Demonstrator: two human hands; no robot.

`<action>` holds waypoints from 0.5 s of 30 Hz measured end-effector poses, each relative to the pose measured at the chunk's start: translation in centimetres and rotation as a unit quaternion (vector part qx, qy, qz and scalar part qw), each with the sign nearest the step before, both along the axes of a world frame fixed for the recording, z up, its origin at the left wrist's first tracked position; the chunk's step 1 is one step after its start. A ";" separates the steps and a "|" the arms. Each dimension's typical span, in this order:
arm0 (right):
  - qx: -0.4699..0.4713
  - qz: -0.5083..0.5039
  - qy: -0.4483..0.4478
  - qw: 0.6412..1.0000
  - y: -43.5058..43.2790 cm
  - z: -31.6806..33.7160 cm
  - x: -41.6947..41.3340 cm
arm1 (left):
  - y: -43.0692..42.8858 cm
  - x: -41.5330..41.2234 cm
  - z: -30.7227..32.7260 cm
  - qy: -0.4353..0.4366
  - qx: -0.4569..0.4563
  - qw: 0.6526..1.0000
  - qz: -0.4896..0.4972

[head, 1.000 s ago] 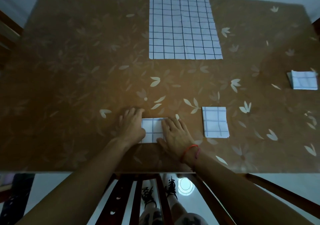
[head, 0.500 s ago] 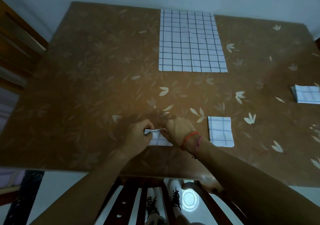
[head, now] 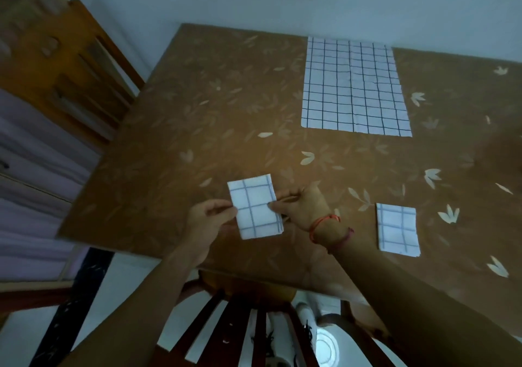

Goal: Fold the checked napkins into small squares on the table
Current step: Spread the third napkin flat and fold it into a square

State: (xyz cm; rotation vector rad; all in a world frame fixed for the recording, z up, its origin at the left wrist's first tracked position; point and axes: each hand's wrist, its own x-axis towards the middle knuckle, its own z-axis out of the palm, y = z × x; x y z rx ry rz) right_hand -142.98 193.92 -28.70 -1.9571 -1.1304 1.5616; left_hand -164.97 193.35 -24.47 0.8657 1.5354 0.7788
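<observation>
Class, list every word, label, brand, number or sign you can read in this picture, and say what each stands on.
None: there is no text to read. The held napkin, pinched by the left hand and the right hand, the folded napkin and the spread napkin bear only grid lines; the table shows only leaf prints.

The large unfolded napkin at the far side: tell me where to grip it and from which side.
Pinch the unfolded napkin at its two near corners, coming from the near side. It lies flat and fully spread with its near edge facing the person, so only the corners and edges offer a lift.
</observation>
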 end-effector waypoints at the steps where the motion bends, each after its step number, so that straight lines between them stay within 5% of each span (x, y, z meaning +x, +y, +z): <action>1: 0.027 -0.028 0.024 0.999 0.0 1.9 -1.1 | 0.2 -0.7 0.3 0.001 0.008 1.000 0.006; 5: 0.044 -0.041 0.107 0.992 -0.1 6.3 -5.1 | 1.2 -3.8 1.2 0.051 0.042 0.998 -0.013; 15: 0.011 -0.068 0.088 0.994 1.7 5.0 -10.0 | 3.8 -8.0 0.2 0.099 0.060 0.993 -0.024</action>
